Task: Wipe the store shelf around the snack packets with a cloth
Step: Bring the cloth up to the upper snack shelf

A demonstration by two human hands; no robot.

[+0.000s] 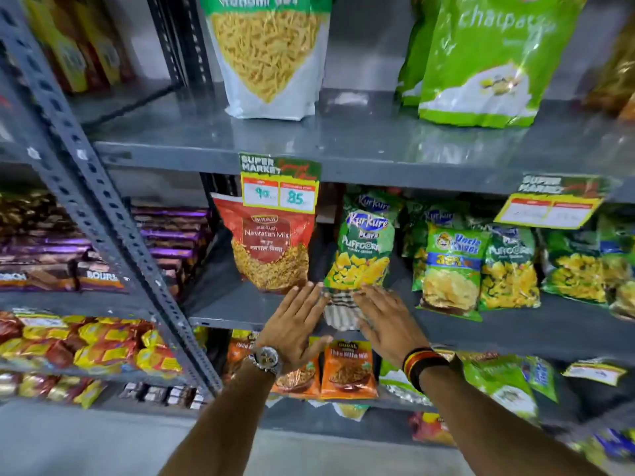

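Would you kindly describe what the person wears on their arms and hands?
Both forearms are bare, with no sleeves or gloves in view. The left wrist carries a silver metal wristwatch with a round dial. The right wrist wears stacked bands in black, red and yellow.

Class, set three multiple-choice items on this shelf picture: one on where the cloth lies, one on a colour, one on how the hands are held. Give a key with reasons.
1. Where is the cloth?
A. top shelf
B. middle shelf edge, below the Puffcorn packet
C. floor

2. What colour is the Navratan Mix packet?
A. red
B. blue
C. white

3. How are the hands held?
A. fists
B. pinching a packet
C. flat, fingers spread

Key: B, the striped cloth lies at the shelf's front edge under the green packet; A, its front is red; C, the left hand and right hand lie open on either side of the cloth.
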